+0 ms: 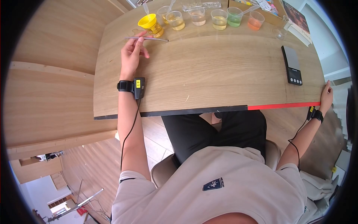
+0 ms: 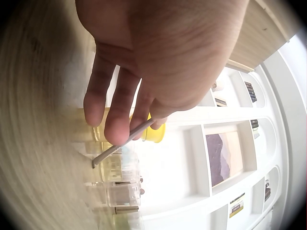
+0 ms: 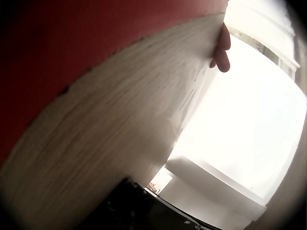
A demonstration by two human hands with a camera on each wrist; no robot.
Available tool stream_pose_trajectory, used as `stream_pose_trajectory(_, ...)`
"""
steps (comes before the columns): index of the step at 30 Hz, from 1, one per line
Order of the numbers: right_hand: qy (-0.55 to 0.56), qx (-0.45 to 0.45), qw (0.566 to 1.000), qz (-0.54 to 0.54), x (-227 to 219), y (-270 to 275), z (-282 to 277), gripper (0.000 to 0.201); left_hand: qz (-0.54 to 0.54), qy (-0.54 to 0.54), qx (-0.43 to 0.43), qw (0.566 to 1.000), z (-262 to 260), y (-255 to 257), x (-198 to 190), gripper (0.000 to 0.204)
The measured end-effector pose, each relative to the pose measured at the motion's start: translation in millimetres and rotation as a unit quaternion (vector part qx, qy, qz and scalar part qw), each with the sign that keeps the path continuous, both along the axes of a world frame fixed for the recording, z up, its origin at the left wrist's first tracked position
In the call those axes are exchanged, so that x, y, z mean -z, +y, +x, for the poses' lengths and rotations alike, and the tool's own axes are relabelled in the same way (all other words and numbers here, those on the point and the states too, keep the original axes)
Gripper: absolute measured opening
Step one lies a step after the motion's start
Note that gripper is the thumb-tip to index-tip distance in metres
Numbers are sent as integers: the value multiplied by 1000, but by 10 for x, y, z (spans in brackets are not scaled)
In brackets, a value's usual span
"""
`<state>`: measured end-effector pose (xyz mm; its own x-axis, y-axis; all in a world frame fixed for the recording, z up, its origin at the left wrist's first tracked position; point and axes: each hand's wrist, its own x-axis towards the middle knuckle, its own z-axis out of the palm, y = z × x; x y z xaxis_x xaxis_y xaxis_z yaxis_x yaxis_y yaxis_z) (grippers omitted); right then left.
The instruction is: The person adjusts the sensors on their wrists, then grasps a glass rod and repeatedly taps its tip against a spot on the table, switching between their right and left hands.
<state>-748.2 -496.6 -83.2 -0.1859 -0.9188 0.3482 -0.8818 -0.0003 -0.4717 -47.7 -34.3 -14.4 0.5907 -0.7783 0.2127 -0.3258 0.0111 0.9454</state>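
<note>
The left hand (image 1: 133,52) pinches a thin grey rod (image 1: 149,38) between thumb and fingers, over the table's left part. In the left wrist view the rod (image 2: 123,143) slants down from the fingertips, its far end close to the tabletop. Just beyond the hand stands a cup of yellow liquid with a yellow funnel-like top (image 1: 147,21). At the table's right edge, the right hand (image 1: 327,96) rests with nothing seen in it; the right wrist view shows only some fingertips (image 3: 223,55) at the edge.
Along the back stand several clear cups with yellow, green (image 1: 234,17) and orange (image 1: 255,21) liquid, some holding droppers. A black scale (image 1: 292,65) lies at the right, with a glass flask (image 1: 280,31), a book (image 1: 297,22) and a cardboard box behind. Wooden panels border the left.
</note>
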Motion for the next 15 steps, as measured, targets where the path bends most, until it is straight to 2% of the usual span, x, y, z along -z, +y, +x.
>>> stream_pose_trajectory(15, 6, -3, 1000, -2, 7, -21, -21, 80, -5, -18, -47, 999, 38, 9, 50, 37)
